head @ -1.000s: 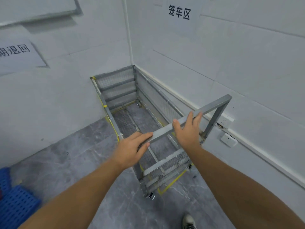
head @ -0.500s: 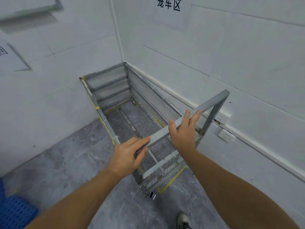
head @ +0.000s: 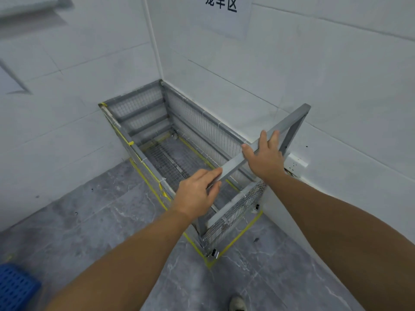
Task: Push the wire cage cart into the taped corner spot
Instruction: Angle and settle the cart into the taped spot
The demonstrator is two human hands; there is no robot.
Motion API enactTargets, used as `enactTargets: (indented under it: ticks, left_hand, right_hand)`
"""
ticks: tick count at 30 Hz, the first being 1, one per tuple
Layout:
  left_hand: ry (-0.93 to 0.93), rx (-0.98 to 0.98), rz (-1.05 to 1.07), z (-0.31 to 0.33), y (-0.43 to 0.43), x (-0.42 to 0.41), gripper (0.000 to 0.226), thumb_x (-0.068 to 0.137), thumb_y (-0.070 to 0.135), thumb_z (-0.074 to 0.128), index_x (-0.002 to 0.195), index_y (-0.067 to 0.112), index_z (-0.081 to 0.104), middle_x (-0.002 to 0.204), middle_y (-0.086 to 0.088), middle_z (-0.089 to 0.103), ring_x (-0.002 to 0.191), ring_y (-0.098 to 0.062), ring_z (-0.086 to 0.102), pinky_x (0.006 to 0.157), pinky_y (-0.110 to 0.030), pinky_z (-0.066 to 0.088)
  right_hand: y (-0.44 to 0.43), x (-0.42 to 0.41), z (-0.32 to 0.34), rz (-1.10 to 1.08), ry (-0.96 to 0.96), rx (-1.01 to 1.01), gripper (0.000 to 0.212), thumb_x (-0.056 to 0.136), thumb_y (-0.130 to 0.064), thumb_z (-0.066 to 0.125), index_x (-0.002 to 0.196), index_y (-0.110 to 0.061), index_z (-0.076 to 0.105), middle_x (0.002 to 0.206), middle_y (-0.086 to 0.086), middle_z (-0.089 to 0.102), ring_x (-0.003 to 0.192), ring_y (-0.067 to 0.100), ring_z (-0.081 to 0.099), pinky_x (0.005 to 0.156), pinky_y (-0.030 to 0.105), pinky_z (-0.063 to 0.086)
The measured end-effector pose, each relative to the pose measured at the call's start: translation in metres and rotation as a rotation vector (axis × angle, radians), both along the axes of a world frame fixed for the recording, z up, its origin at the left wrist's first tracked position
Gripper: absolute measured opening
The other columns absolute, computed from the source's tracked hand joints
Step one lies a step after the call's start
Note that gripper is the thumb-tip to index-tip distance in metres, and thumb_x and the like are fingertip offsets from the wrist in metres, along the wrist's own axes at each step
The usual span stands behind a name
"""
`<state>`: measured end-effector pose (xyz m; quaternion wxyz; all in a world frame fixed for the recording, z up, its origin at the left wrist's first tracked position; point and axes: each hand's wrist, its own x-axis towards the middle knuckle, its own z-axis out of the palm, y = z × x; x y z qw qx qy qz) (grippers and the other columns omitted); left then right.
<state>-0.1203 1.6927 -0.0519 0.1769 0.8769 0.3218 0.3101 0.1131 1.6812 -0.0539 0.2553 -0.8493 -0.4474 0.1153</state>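
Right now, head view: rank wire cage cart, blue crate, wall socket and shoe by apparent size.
1. wire cage cart
2. blue crate, even though the frame edge crops it
3. wall socket and shoe: these look alike. The shoe is cropped and nearer the camera, so I won't rank them.

matt grey metal handle bar (head: 233,163) at the grip, wire-mesh cart (head: 202,129) beyond it, kinda glossy marble-look floor (head: 89,221), blue plastic crate (head: 15,288)

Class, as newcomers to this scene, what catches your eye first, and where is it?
A grey wire cage cart fills the wall corner, yellow tape edging the floor beside it. Centre frame, the left hand and right hand lie on its raised handle bar. A blue crate peeks in bottom left.
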Motion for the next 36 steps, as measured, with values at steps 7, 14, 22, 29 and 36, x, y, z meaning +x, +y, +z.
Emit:
enactTargets:
  ticks: [7,14,22,29,36]
  left_hand:
    - [-0.004,0.002,0.003,-0.007,0.003,0.01,0.034,0.092,0.027,0.057,0.124,0.017,0.063,0.101,0.0,0.068,0.08,-0.016,0.065,0.061,-0.038,0.057]
    - [0.09,-0.066,0.072,0.004,-0.005,0.009,0.037,0.093,0.035,0.052,0.128,0.025,0.057,0.102,0.003,0.066,0.081,-0.016,0.062,0.069,-0.038,0.055]
    - [0.169,-0.119,0.113,0.008,-0.014,0.001,0.04,0.094,0.036,0.054,0.133,0.026,0.052,0.116,0.003,0.065,0.098,-0.017,0.061,0.083,-0.036,0.051]
    - [0.326,-0.065,0.084,0.019,-0.01,0.007,0.038,0.096,0.039,0.048,0.133,0.027,0.046,0.115,0.001,0.063,0.092,-0.023,0.062,0.075,-0.041,0.052]
    - [0.523,-0.088,0.163,0.031,-0.011,0.033,0.041,0.097,0.046,0.039,0.134,0.028,0.036,0.117,-0.001,0.059,0.088,-0.028,0.061,0.072,-0.046,0.052]
  right_hand:
    - [0.008,0.011,-0.014,0.043,-0.01,0.144,0.083,0.09,-0.061,0.036,0.152,-0.008,0.018,0.158,0.028,-0.003,0.144,0.044,0.01,0.111,0.06,0.026]
    - [0.003,0.011,-0.009,0.05,-0.014,0.097,0.084,0.089,-0.067,0.03,0.152,-0.013,0.013,0.159,0.024,-0.009,0.147,0.037,0.001,0.115,0.057,0.016]
    - [-0.011,0.022,0.0,0.137,-0.009,-0.005,0.083,0.089,-0.073,0.027,0.153,-0.023,0.01,0.161,0.015,-0.014,0.148,0.03,0.0,0.114,0.059,0.018]
    - [-0.02,0.024,0.0,0.146,-0.1,-0.013,0.069,0.095,-0.065,0.023,0.151,-0.025,0.018,0.162,0.013,-0.002,0.148,0.031,0.002,0.112,0.06,0.023]
    - [-0.015,0.029,-0.003,0.169,-0.23,0.042,0.066,0.093,-0.063,0.02,0.138,-0.018,0.036,0.149,0.017,0.029,0.14,0.034,0.021,0.106,0.061,0.032]
